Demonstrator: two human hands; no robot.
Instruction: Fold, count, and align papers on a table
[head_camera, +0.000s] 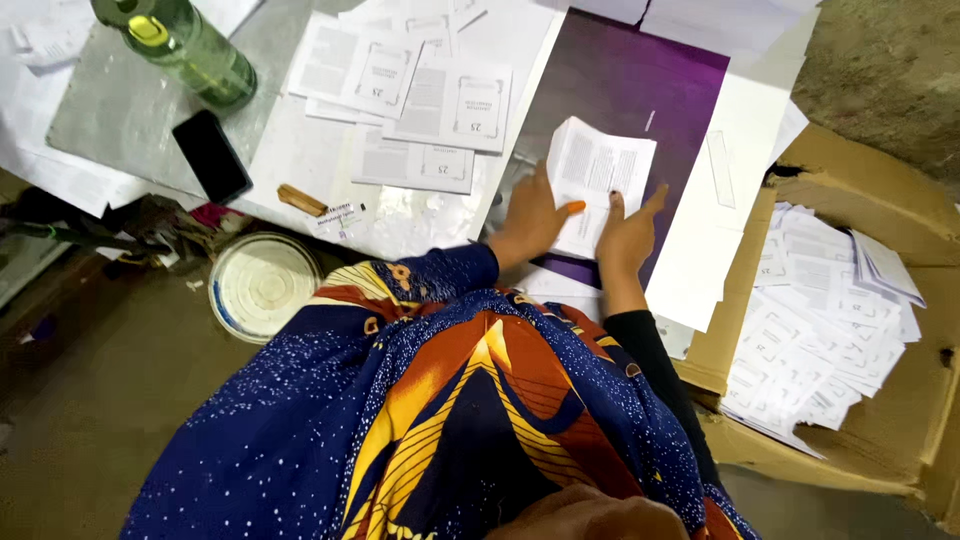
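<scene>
Pressing flat on folded paper: left hand and right hand, fingers spread, gripping nothing. Lying just ahead, long side pointing away, both equally near.

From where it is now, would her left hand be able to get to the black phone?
Probably yes: the left hand rests on the folded paper, and only flat printed sheets lie between it and the black phone.

Surface: grey slab over the floor.
At the fingers: purple sheet under a folded leaflet.
Beyond the fingers' left: printed papers, black phone, green bottle.
</scene>
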